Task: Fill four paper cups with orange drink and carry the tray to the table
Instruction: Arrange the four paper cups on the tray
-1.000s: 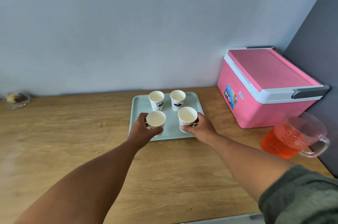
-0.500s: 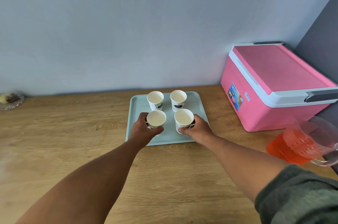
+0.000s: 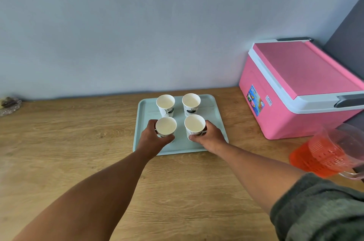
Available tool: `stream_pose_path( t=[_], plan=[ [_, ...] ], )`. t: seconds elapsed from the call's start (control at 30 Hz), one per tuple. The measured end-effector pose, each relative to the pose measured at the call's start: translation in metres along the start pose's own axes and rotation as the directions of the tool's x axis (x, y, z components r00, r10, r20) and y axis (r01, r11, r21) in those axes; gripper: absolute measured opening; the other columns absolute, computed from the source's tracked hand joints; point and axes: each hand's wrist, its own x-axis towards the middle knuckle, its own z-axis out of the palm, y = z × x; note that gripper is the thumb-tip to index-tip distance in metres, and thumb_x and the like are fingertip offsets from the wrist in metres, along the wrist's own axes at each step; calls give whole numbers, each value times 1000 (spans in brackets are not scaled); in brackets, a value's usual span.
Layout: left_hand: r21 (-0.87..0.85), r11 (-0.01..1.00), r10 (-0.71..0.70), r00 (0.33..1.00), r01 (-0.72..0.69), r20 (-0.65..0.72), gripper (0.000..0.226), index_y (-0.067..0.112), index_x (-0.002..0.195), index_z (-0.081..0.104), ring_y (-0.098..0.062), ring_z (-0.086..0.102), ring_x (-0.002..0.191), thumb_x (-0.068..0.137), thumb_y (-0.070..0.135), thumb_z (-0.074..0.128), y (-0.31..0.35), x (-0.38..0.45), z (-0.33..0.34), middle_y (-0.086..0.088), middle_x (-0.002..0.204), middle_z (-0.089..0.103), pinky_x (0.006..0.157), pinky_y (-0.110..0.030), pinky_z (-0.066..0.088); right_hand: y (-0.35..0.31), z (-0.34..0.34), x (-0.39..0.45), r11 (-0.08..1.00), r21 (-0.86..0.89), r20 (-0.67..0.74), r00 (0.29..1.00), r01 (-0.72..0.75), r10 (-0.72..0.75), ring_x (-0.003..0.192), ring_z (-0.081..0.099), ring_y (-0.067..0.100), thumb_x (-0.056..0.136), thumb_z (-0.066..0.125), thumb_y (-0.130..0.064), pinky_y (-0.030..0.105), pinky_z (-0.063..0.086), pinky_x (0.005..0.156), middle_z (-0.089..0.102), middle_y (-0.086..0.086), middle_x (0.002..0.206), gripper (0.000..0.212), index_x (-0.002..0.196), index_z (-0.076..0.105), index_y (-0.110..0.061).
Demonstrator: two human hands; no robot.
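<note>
A pale green tray (image 3: 217,114) lies on the wooden counter near the wall. On it stand white paper cups in two rows, all empty inside. My left hand (image 3: 152,139) is wrapped around the near left cup (image 3: 166,126). My right hand (image 3: 209,137) grips the near right cup (image 3: 195,124). Behind them stand the far left cup (image 3: 165,103) and the far right cup (image 3: 191,102), untouched. A clear jug (image 3: 325,154) holding orange drink sits at the right edge of the counter.
A pink cooler box (image 3: 301,87) with a white rim and shut lid stands right of the tray, against the wall. A small glass dish (image 3: 8,105) sits at the far left by the wall. A dark grey panel closes off the right side.
The view has shifted, so the tray and cooler sit further left and lower in frame. Both hands keep their hold on the two near cups; the right cup has slid slightly closer to the left one.
</note>
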Motion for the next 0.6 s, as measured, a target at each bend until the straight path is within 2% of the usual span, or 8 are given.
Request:
stream_pose_path(
  t=[0.23,0.37,0.47,0.6],
  plan=[
    [7,999,-43,998,43,40,83,21,128,46,-16,60,107,63,38,95,-9,0,0,6,116,60,86,-33,50,7,-2,2,997,-72,32,999,-30,32,115,63,18,76,90,-40,30,48,88,67,-4,125,68,133,58,-22],
    [46,995,-87,995,86,39,91,19,136,44,-18,57,109,63,42,94,-18,-8,-4,4,120,57,85,-33,49,19,-5,-1,976,-217,12,1000,-7,9,121,62,19,79,86,-42,32,49,94,64,0,133,76,143,54,-19],
    [78,992,-103,994,100,39,93,19,138,44,-17,55,110,63,45,93,-27,-13,-9,4,122,57,86,-33,49,29,-10,-7,949,-313,5,999,34,-34,126,62,20,84,82,-40,37,51,101,65,1,138,72,146,53,-19],
    [147,986,-79,997,75,25,87,20,135,48,-19,55,112,64,47,91,-36,-22,-18,7,115,59,92,-39,52,37,-19,-18,934,-353,-47,996,60,-82,122,63,19,86,79,-37,40,54,99,65,-2,134,62,142,56,-22]
  ],
)
